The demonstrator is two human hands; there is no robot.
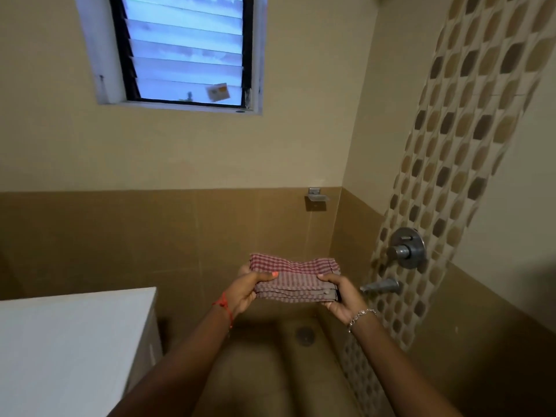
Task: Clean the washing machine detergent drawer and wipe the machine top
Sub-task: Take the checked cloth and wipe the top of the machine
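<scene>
Beige and brown bathroom tiles fill my remote view, with a louvred window [183, 49] high on the far wall and a small metal soap dish [316, 200] below it. On the right wall, a band of patterned tiles carries a round mixer valve [406, 248] and a tap spout [380, 286]. A floor drain [304, 334] sits in the dim floor below.

Both hands reach forward at the centre of the view, holding a folded red-and-white checked cloth [296, 279] between them in the air. It hangs above the floor and just left of the tap spout. The left hand [243, 291] grips the cloth's left end, thumb on top and fingers underneath. The right hand [338, 297] grips the right end the same way.

The white washing machine top [69, 341] shows at the lower left, well apart from the cloth. Its detergent drawer is out of view.

I judge the task to be at an early stage. The cloth is neatly folded and touches nothing but the hands. I cannot tell whether it is wet or dry, or whether the drawer has been cleaned. Wiping the top looks yet to be done.

The cloth lies roughly flat, with its long axis running left to right across my view, from hand to hand. Its stacked folded edges face me.
</scene>
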